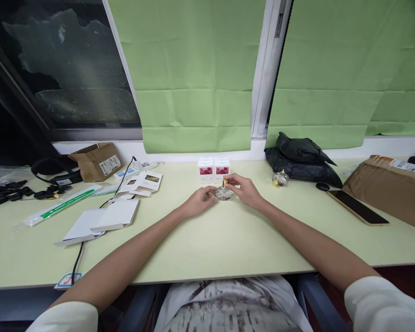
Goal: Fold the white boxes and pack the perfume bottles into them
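Observation:
A small clear glass perfume bottle (224,194) with a gold neck stands upright on the table in front of me. My right hand (244,189) pinches the gold top between thumb and fingers. At the bottle's left side, my left hand (199,202) has its curled fingertips against the glass. Just behind the bottle is a block of small white boxes (206,173) with red pictures. Further right lies a second glass bottle (281,178) with gold parts.
Flattened white cartons (115,215), a black cable (76,263) and a green-striped plastic packet (67,204) lie on the left, near an open cardboard box (98,163). To the right are a black plastic bag (302,161), a phone (358,207) and a large brown parcel (389,189).

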`<state>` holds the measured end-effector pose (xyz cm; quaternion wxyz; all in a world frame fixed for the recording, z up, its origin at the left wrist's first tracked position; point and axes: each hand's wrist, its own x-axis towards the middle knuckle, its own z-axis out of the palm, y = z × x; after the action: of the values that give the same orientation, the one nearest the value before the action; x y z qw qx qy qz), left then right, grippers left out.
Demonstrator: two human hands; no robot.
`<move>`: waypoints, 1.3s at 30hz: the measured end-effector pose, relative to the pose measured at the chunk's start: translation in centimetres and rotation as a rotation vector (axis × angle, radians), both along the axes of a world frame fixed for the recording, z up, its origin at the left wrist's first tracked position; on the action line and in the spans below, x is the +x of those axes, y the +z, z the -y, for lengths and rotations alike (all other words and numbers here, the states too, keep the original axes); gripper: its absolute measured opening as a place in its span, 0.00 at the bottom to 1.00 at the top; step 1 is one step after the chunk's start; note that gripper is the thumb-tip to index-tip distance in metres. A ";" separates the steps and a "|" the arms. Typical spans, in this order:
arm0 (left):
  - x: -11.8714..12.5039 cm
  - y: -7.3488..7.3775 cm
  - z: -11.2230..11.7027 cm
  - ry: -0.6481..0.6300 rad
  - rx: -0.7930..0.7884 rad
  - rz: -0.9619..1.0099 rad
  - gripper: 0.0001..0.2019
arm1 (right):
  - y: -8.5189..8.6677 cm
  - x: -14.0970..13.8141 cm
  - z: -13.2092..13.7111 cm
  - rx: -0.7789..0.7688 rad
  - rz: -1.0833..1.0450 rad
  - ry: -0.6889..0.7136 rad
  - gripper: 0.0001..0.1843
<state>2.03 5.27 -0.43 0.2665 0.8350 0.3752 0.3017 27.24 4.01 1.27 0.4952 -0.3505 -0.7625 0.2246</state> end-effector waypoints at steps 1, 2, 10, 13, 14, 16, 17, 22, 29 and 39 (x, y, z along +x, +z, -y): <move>0.0 0.0 0.0 0.000 -0.002 0.002 0.24 | 0.1 0.0 0.0 -0.003 0.004 0.000 0.15; 0.0 0.1 0.1 -0.003 -0.006 0.004 0.24 | 0.1 0.1 0.1 -0.005 0.009 0.000 0.14; 0.0 0.4 0.2 -0.020 -0.021 0.014 0.24 | 0.3 0.3 0.0 -0.022 0.036 0.004 0.14; 0.0 0.4 0.2 -0.026 -0.023 0.018 0.24 | 0.1 0.3 -0.1 -0.017 0.053 0.003 0.14; 0.0 0.4 0.2 -0.028 -0.023 0.022 0.23 | 0.1 0.3 -0.1 -0.017 0.059 0.001 0.14; 0.0 0.3 0.2 -0.029 -0.022 0.031 0.23 | 0.1 0.3 -0.1 -0.017 0.067 -0.004 0.14; 0.1 0.3 0.2 -0.029 -0.019 0.035 0.23 | 0.1 0.3 -0.1 -0.015 0.068 -0.006 0.14; 0.0 0.2 0.1 -0.039 -0.004 0.034 0.22 | 0.1 0.3 -0.1 -0.003 0.083 -0.019 0.13; 0.0 0.2 0.1 -0.020 -0.013 0.018 0.24 | 0.2 0.4 0.1 -0.022 0.093 -0.002 0.14; -1.2 -0.2 -0.3 0.002 -0.023 0.043 0.26 | -1.3 0.7 -0.4 -0.183 0.160 0.022 0.28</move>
<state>0.87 5.58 -0.58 0.2838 0.8247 0.3737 0.3157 27.97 4.36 -0.05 0.3962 -0.4025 -0.7798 0.2701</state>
